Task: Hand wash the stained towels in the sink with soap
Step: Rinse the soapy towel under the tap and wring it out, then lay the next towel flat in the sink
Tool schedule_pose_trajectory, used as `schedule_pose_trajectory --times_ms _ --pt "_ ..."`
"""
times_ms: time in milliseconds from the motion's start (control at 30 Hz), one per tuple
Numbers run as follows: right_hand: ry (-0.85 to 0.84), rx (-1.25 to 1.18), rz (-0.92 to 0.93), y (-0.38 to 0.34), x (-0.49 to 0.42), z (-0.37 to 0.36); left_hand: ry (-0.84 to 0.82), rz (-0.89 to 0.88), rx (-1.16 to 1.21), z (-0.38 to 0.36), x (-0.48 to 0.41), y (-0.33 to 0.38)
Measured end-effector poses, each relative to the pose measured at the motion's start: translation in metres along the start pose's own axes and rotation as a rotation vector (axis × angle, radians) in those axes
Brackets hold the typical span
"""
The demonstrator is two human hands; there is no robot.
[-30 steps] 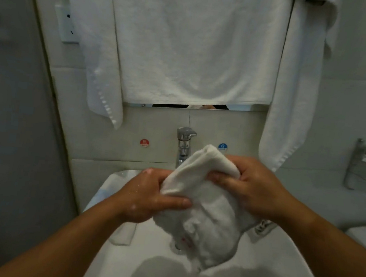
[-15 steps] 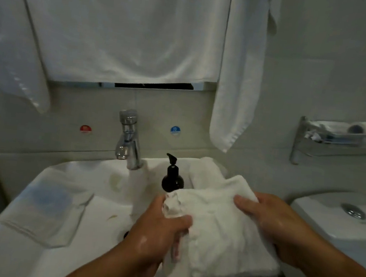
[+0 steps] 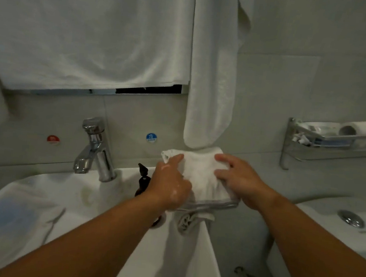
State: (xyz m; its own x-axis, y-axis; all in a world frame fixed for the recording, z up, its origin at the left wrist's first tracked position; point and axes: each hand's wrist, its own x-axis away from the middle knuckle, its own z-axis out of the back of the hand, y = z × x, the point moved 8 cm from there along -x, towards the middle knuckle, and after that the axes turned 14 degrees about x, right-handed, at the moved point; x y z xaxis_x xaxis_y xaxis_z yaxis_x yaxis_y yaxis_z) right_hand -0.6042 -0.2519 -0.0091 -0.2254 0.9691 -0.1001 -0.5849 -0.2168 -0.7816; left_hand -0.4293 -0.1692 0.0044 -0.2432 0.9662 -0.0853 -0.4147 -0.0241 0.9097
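I judge one folded white cloth towel (image 3: 202, 178) finished; both hands' fingers (image 3: 222, 159) lie spread flat on it; a blue-stained white towel (image 3: 14, 217) looks unwashed.

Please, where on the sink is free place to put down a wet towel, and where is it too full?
Free: the sink ledge between the faucet and the cloth with a blue patch on the left. Crowded: the right rear corner, where both hands press the folded white towel beside the dark soap bottle.
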Motion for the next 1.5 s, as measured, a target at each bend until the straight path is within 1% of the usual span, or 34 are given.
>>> schedule_pose_trajectory --times_ms 67,100,133,267,300,367,433,500,533,600,667,700,733,800,867,900,933,1000,1033,1067,1100,1167,1233,1333,1433,1500 --pt "-0.091 0.172 -0.005 0.011 -0.003 -0.026 -0.015 0.056 -0.15 -0.015 -0.006 -0.02" --pt "-0.116 0.223 0.002 0.014 -0.001 -0.034 -0.01 0.073 -0.183 -0.02 -0.006 -0.028" --pt "-0.11 0.224 0.007 0.017 0.0 -0.039 -0.014 0.082 -0.183 -0.026 -0.005 -0.037" --pt "-0.037 0.036 -0.017 0.024 -0.003 -0.039 -0.013 0.125 -0.128 -0.04 -0.006 -0.062" --pt "-0.055 0.005 -0.031 0.024 -0.001 -0.044 -0.008 0.134 -0.075 -0.043 -0.008 -0.069" --pt "-0.167 -0.061 -0.107 0.029 0.008 -0.068 -0.019 0.135 0.054 -0.049 -0.01 -0.08" --pt "-0.252 -0.198 -0.168 0.035 0.019 -0.087 -0.037 0.138 0.141 -0.053 -0.009 -0.085" --pt "-0.251 -0.215 -0.162 0.035 0.02 -0.087 -0.061 0.161 0.177 -0.052 -0.008 -0.084" --pt "-0.241 -0.139 -0.15 0.029 0.02 -0.081 -0.08 0.176 0.174 -0.051 -0.006 -0.081" --pt "-0.201 0.224 -0.101 0.011 0.023 -0.063 -0.128 0.2 0.175 -0.047 0.0 -0.079" --pt "-0.011 0.579 0.058 -0.018 0.028 -0.041 -0.203 0.172 0.146 -0.038 0.014 -0.075" --pt "0.059 0.677 0.154 -0.037 0.036 -0.038 -0.248 0.129 0.093 -0.03 0.024 -0.071" --pt "0.08 0.729 0.248 -0.057 0.048 -0.041 -0.295 0.088 0.018 -0.018 0.036 -0.068" --pt "-0.003 0.791 0.401 -0.087 0.07 -0.063 -0.399 0.029 -0.192 0.013 0.059 -0.068" --pt "-0.202 0.873 0.495 -0.104 0.09 -0.102 -0.492 0.009 -0.444 0.055 0.082 -0.078" --pt "-0.331 0.931 0.529 -0.109 0.099 -0.125 -0.497 0.0 -0.566 0.082 0.09 -0.086" --pt "-0.463 1.0 0.553 -0.112 0.106 -0.148 -0.469 -0.011 -0.663 0.111 0.096 -0.093" --pt "-0.704 1.106 0.558 -0.115 0.116 -0.194 -0.353 -0.037 -0.787 0.175 0.102 -0.105" --pt "-0.782 1.128 0.565 -0.119 0.118 -0.216 -0.276 -0.053 -0.831 0.208 0.101 -0.112" --pt "-0.811 1.129 0.593 -0.128 0.117 -0.237 -0.191 -0.073 -0.855 0.24 0.098 -0.116" --pt "-0.802 1.115 0.629 -0.14 0.114 -0.256 -0.101 -0.088 -0.857 0.273 0.092 -0.12" --pt "-0.75 1.046 0.655 -0.166 0.102 -0.292 0.063 -0.061 -0.802 0.335 0.079 -0.132" --pt "-0.671 0.963 0.636 -0.191 0.083 -0.319 0.144 0.014 -0.73 0.384 0.064 -0.149" --pt "-0.598 0.893 0.595 -0.223 0.055 -0.353 0.101 0.122 -0.656 0.418 0.043 -0.183" --pt "-0.553 0.883 0.589 -0.248 0.035 -0.383 0.014 0.194 -0.601 0.421 0.021 -0.213" --pt "-0.536 0.883 0.586 -0.257 0.023 -0.402 -0.006 0.236 -0.483 0.419 0.007 -0.231"
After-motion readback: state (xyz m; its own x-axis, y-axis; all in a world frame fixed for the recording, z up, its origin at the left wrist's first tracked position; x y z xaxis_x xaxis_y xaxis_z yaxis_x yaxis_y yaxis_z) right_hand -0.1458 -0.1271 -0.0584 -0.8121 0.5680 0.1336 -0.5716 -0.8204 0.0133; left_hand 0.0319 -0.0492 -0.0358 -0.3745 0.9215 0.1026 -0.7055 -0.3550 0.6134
